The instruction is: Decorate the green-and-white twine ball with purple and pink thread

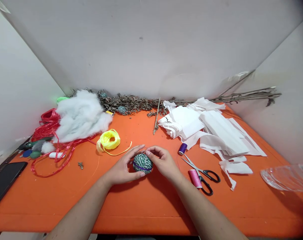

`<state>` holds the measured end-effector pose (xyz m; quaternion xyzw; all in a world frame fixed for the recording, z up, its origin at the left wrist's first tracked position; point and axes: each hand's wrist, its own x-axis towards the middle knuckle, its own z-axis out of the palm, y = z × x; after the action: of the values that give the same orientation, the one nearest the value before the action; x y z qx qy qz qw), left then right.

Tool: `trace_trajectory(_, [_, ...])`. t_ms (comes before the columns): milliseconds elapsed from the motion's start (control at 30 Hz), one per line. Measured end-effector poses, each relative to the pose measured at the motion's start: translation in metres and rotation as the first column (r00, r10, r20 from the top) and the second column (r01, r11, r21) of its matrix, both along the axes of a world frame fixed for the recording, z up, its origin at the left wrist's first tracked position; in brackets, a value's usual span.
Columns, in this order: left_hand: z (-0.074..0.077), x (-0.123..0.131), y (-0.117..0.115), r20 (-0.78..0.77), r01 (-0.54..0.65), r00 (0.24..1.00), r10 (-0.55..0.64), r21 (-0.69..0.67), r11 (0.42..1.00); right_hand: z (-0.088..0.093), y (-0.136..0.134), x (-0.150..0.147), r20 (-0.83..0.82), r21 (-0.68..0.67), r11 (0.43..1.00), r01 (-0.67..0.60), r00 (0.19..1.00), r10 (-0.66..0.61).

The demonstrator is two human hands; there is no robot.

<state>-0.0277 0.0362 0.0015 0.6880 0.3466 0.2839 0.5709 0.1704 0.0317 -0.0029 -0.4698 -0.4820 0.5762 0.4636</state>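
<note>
A small ball wound in green and white twine (pixel 142 163), with a purple band round its lower part, sits between my hands over the orange table (pixel 141 203). My left hand (pixel 123 167) cups the ball from the left, thumb under it and fingers reaching over its top. My right hand (pixel 164 161) is on the ball's right side, with thumb and forefinger pinched together just above it, apparently on a thin thread I cannot make out clearly.
Right of my hands lie a purple thread spool (pixel 183 148), black-handled scissors (pixel 203 173) and a pink spool (pixel 195 178). White paper strips (pixel 216 130) and dry twigs (pixel 131 102) fill the back. White stuffing (pixel 81 115), red ribbon (pixel 50 133), yellow ribbon (pixel 108 140), a phone (pixel 5 181) and clear plastic (pixel 288 176) surround.
</note>
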Motion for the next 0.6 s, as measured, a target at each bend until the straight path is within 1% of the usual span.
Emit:
trace_trajectory(67, [-0.002, 0.0, 0.0, 0.018, -0.011, 1.0, 0.011, -0.027, 1.0, 0.0, -0.001, -0.001, -0.002, 0.003, 1.0, -0.005, 1.0, 0.005])
trace_trajectory(167, [-0.006, 0.001, 0.002, 0.06, -0.027, 0.998, 0.034, -0.121, 0.992, 0.0, -0.002, -0.001, 0.01, 0.037, 0.999, 0.0, 1.0, -0.001])
trace_trajectory(367, [-0.006, 0.0, 0.003, 0.061, -0.046, 0.996, 0.066, -0.29, 0.956, 0.002, -0.006, -0.002, 0.051, 0.095, 0.995, 0.03, 0.998, -0.035])
trace_trajectory(467, [-0.007, 0.0, 0.002, 0.116, -0.012, 0.992, 0.052, -0.324, 0.946, 0.003, -0.008, -0.003, 0.1, 0.148, 0.988, 0.042, 0.993, -0.057])
trace_trajectory(600, [-0.012, 0.0, 0.001, 0.164, 0.021, 0.986, 0.035, -0.329, 0.944, 0.005, -0.009, -0.003, 0.198, 0.284, 0.958, 0.049, 0.974, -0.109])
